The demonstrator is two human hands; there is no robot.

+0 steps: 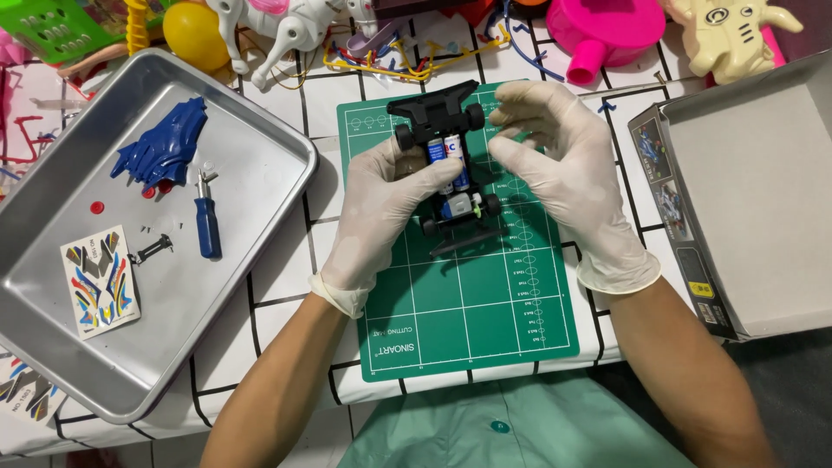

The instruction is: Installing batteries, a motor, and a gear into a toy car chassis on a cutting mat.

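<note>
A small black toy car chassis (451,165) with two batteries in it lies over a green cutting mat (485,312). My left hand (381,208), in a white glove, grips the chassis from its left side, thumb across the batteries. My right hand (555,165), also gloved, hovers at the chassis's right side with its fingers curled near the rear wheel; whether it touches the car is unclear. The car's front bumper points toward me.
A metal tray (260,225) on the left holds a blue car body shell (165,147), a blue-handled screwdriver (206,221), a sticker sheet (100,282) and small parts. An open cardboard box (754,208) stands at the right. Colourful plastic toys crowd the far edge.
</note>
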